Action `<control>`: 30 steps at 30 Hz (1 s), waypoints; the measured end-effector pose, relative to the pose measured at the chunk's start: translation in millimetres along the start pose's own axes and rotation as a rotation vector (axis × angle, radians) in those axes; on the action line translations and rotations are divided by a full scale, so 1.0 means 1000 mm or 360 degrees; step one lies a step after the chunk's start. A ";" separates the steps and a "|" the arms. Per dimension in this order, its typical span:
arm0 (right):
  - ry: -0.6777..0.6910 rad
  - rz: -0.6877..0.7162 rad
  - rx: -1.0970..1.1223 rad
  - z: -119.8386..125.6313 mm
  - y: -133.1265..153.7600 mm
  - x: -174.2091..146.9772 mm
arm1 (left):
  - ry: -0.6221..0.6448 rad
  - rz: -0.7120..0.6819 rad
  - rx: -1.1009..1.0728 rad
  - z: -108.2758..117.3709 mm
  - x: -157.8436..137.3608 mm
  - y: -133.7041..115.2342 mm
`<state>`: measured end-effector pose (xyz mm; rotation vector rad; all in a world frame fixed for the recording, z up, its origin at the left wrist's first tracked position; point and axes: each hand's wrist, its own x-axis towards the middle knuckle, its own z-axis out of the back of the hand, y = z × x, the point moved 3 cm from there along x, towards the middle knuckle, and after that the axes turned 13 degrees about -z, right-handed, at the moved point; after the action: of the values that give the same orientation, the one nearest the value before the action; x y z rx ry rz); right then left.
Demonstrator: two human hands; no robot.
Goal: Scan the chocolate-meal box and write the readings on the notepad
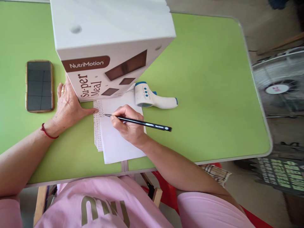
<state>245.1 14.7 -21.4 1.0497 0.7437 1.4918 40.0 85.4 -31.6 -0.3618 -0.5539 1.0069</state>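
Observation:
My right hand [129,125] is closed in a writing grip round a slim black pen [147,123] with pale markings along its barrel. The pen's tip touches a sheet of white paper [118,142] near its left edge, beside a few small lines of writing. Under the sheet's left side, handwritten paper [97,133] sticks out. My left hand [68,106] lies flat on the table against the white NutriMotion box [114,28], its thumb stretched out onto the paper's edge. Some of its fingers are partly hidden by the box, which also covers the top of the sheets.
A white and blue infrared thermometer [154,97] lies across the sheet's upper right. A phone [40,86] with a dark screen lies left of my left hand. The green table [209,79] has a rounded right corner; a fan [280,85] stands beyond it.

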 end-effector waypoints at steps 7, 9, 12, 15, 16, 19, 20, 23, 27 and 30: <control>-0.0182 0.0685 -0.0623 0.029 0.026 0.001 | -0.0079 -0.0170 -0.0164 0.005 0.002 0.006; -0.0153 0.0809 -0.0948 0.033 0.029 0.000 | -0.0117 -0.0211 -0.0247 0.009 0.003 0.006; 0.0078 0.0830 -0.1392 0.029 0.028 -0.004 | -0.0187 -0.0243 -0.0320 0.014 0.004 0.006; 0.0349 0.0783 -0.1522 0.022 0.023 -0.007 | -0.0270 -0.0219 -0.0371 0.016 0.005 0.007; 0.0436 0.0750 -0.1501 0.021 0.020 -0.006 | -0.0300 -0.0204 -0.0396 0.017 0.005 0.008; 0.0526 0.0552 -0.1384 0.033 0.010 0.004 | -0.0400 -0.0216 -0.0532 0.016 0.006 0.012; 0.0463 0.0456 -0.1367 0.041 0.006 0.010 | -0.0428 -0.0229 -0.0600 0.015 0.006 0.013; 0.0150 0.0078 -0.1481 0.071 -0.008 0.028 | -0.0474 -0.0195 -0.0778 0.012 0.003 0.018; 0.0298 -0.0393 -0.1654 0.088 -0.029 0.041 | -0.0493 -0.0121 -0.0844 0.010 -0.002 0.018; 0.0386 -0.0633 -0.1549 0.092 -0.037 0.045 | -0.0481 -0.0142 -0.0875 0.008 -0.006 0.008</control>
<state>344.9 57.4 -7.1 -0.0169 0.2727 1.3783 27.4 84.7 -30.7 -0.6689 -1.1176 0.8151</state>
